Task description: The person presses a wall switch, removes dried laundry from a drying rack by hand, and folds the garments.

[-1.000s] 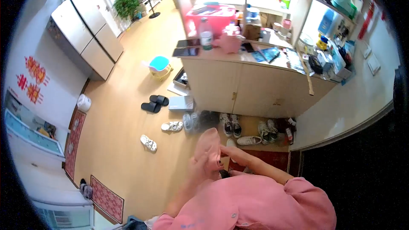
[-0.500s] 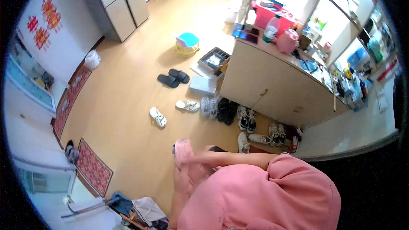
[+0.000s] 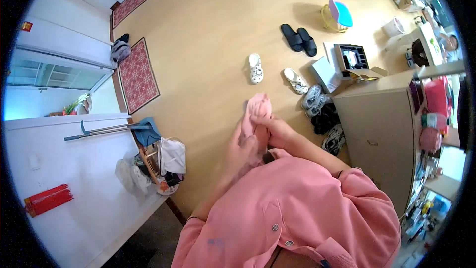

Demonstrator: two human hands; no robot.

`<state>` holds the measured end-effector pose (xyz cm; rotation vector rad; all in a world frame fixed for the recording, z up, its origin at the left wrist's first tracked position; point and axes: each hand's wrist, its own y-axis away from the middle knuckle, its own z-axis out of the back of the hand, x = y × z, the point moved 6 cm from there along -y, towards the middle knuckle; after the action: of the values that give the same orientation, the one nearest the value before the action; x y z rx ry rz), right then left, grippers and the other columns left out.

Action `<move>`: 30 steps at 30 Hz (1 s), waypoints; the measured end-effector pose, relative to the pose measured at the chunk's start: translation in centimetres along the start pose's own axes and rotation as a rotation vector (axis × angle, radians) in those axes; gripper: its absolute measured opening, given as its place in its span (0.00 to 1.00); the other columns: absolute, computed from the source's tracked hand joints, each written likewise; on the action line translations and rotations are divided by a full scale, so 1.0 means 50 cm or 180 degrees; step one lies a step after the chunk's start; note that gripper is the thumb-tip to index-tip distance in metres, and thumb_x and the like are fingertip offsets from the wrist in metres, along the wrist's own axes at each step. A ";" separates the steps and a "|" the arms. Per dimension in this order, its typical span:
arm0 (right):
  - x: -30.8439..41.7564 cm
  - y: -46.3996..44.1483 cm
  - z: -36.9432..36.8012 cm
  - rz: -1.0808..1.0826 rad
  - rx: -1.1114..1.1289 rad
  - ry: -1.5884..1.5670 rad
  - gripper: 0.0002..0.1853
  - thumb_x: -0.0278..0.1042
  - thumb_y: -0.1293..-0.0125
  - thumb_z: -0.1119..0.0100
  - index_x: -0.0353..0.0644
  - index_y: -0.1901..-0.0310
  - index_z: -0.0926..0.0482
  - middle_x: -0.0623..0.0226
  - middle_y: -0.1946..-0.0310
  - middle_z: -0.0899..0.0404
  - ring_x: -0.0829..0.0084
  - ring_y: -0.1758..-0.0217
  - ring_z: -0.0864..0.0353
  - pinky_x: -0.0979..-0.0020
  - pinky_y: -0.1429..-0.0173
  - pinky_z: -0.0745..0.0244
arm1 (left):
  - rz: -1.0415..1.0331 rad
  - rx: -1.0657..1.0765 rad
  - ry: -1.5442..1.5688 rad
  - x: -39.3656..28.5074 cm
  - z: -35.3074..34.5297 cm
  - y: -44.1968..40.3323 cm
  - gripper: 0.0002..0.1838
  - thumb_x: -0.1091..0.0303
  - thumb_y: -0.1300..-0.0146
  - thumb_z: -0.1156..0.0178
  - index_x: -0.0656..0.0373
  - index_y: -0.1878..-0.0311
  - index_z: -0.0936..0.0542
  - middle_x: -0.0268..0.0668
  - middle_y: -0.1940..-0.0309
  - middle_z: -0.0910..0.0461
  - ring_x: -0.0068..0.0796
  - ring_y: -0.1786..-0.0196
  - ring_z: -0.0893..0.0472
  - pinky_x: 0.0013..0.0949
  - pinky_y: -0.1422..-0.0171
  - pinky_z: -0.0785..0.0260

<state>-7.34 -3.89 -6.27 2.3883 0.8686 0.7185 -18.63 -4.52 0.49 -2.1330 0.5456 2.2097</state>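
Note:
A long, soft-looking pink cloth item (image 3: 260, 104) is in front of my body, its far end pointing away over the floor. I cannot make out its exact kind. My right hand (image 3: 275, 130) is closed on its right side, with the thumb across the cloth. My left hand (image 3: 242, 150) is against the left side lower down, smeared by motion, and its grip is unclear. A pair of white clogs (image 3: 255, 69) lies apart on the floor just beyond the cloth.
Black slides (image 3: 299, 39), a light box (image 3: 325, 74), and several shoes (image 3: 317, 100) lie ahead and to the right by a cabinet (image 3: 377, 139). A small blue-seated chair (image 3: 338, 15) stands further off. On the left are a red mat (image 3: 139, 77), a dustpan (image 3: 147, 131) and a white bag (image 3: 172, 156).
My view has turned down and to the left, bringing the left wall and dustpan more into sight. Both hands stay at the pink cloth; the right hand now shows more clearly on it.

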 end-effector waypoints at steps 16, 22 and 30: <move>0.516 -0.289 -0.107 0.0332 0.0204 -0.0403 0.15 0.35 0.35 0.44 0.42 0.49 0.29 0.65 0.55 0.23 0.70 0.54 0.22 0.65 0.52 0.23 | 0.0077 -0.0653 0.0039 -0.127 0.117 -0.549 0.12 0.70 0.34 0.47 0.66 0.52 0.24 0.32 0.63 0.22 0.18 0.63 0.24 0.22 0.57 0.31; 0.691 -0.464 -0.101 0.0514 -0.0203 0.0696 0.10 0.32 0.38 0.40 0.38 0.58 0.23 0.68 0.67 0.21 0.76 0.66 0.21 0.74 0.65 0.24 | 0.0418 -0.0148 0.0160 -0.165 0.136 -0.833 0.13 0.67 0.35 0.45 0.66 0.52 0.25 0.31 0.66 0.22 0.19 0.63 0.24 0.24 0.56 0.31; 0.970 -0.605 -0.211 0.1389 -0.0827 0.0703 0.14 0.32 0.38 0.40 0.37 0.52 0.23 0.67 0.60 0.21 0.77 0.60 0.21 0.74 0.57 0.24 | 0.0913 0.0591 0.0477 -0.281 0.180 -1.227 0.05 0.72 0.38 0.43 0.62 0.62 0.24 0.29 0.71 0.25 0.15 0.69 0.28 0.20 0.65 0.35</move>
<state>5.10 52.70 -1.95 2.3057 0.3008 1.2014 -10.75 58.55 -0.09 -2.2527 1.0816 2.0332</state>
